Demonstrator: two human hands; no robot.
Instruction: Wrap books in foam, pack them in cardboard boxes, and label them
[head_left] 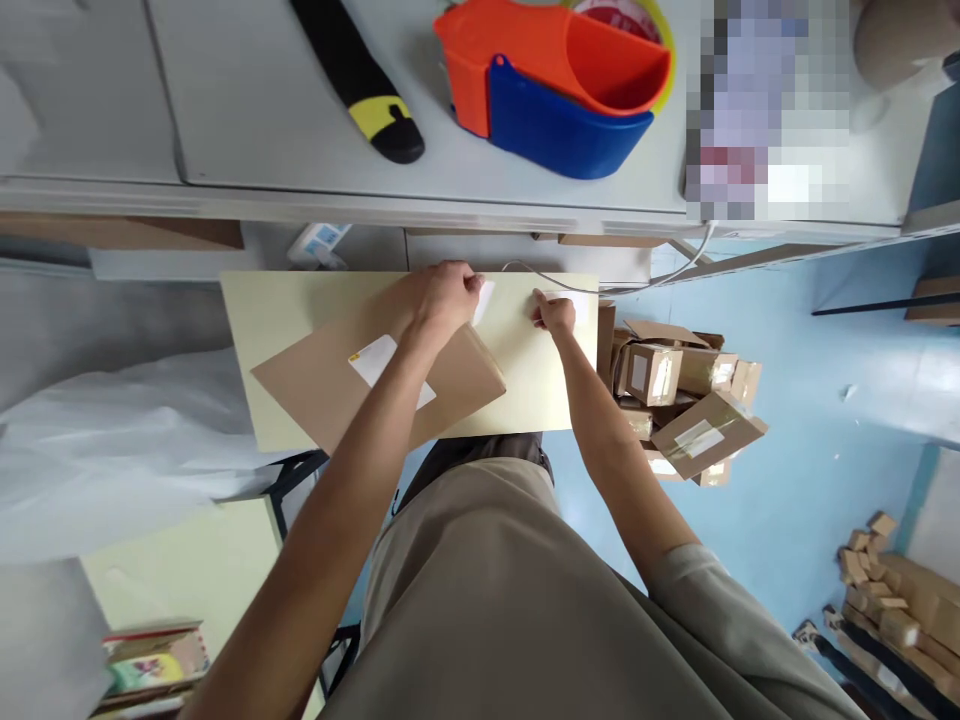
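Brown box (465,375) overhangs the tabletop's (532,390) near edge, with room rightward.

The table (532,395) is pale yellow, and the cardboard package (315,370) plain brown, its label (375,358) white with a small yellow mark. The paper slip (484,302) is white. The shelf (262,120) is light grey; on it, the tape dispenser (559,105) pairs bright orange with deep blue, the tape roll (664,35) is yellow around a red-and-white core, and the tool handle (360,85) is black with a yellow band. The cable (686,267) is white, the floor (810,390) light blue, the cartons (727,415) brown with white labels, the plastic sheet (127,430) whitish, the shirt (510,590) unpatterned grey-brown.
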